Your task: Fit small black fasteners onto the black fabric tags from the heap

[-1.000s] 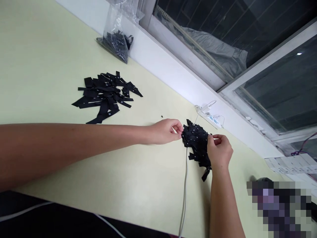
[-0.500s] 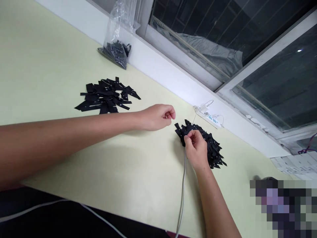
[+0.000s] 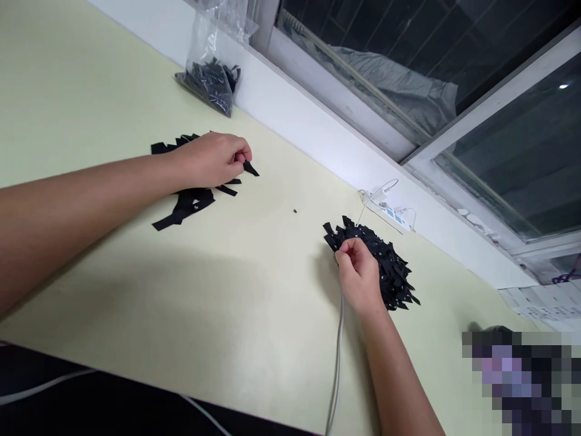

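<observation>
Two hands sorting small black fabric tabs on a pale tabletop [image 3: 136,79].

Left hand [image 3: 213,158]: fingers pinched shut on one tab at the spread-out far pile [image 3: 190,200]. Right hand [image 3: 358,272]: fingertips closed on a tab at the near edge of the dense heap [image 3: 385,266], beside a grey cable [image 3: 338,357]. Tabs judged light, limp, thin and prone to cling together; best pinched by one end. Bagged tabs [image 3: 211,85] lean against the window ledge.
</observation>
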`<state>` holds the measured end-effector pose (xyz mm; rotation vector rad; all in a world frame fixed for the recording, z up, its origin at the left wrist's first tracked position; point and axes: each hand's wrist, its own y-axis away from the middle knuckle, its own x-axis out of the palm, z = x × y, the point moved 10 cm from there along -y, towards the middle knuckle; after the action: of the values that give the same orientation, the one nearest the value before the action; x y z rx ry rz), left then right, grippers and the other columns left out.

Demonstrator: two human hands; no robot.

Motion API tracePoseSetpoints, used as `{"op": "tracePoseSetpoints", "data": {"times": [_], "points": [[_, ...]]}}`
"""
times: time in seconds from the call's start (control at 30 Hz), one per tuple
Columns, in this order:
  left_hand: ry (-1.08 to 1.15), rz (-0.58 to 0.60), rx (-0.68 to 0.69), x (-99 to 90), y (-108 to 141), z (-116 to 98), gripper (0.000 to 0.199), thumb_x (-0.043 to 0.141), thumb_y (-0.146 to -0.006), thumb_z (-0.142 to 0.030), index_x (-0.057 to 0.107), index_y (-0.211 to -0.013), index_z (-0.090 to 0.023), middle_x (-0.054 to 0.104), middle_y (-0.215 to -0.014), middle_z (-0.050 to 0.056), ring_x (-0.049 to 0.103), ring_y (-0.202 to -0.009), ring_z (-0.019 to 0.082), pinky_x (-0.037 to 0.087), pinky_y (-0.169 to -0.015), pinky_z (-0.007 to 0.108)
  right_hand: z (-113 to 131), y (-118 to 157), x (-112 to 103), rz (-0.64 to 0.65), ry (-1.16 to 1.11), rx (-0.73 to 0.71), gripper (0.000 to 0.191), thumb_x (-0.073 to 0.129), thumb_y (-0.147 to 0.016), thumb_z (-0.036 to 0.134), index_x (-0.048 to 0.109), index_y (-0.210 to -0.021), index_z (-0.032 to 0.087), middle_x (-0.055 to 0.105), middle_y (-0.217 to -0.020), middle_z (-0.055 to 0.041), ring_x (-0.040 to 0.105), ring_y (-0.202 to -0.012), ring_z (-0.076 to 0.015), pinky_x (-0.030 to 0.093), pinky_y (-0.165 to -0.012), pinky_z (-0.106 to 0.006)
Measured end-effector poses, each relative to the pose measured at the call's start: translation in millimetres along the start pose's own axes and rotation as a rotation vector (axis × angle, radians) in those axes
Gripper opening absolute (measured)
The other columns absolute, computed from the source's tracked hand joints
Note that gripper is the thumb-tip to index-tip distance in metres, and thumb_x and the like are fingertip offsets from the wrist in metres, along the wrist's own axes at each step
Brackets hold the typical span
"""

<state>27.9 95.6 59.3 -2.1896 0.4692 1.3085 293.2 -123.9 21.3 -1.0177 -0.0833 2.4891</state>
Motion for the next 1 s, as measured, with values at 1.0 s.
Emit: {"op": "tracePoseSetpoints", "data": {"times": [1.0], "points": [[0.204,-0.087,0.120,1.2,5.3,-7.4,0.025,0.054,-0.094,-0.025,0.069,-0.113,-0.020,0.063,-0.118,-0.003,0.049,-0.098,0.014,0.036,-0.107,0.031,1.1,0.7,8.5,0.074,0.029,0.001,0.004,0.059,-0.083,0.025,0.057,-0.083,0.023,0.052,-0.068,0.0048,0.045,-0.058,-0.0124,0.036,-0.053,-0.026]]}}
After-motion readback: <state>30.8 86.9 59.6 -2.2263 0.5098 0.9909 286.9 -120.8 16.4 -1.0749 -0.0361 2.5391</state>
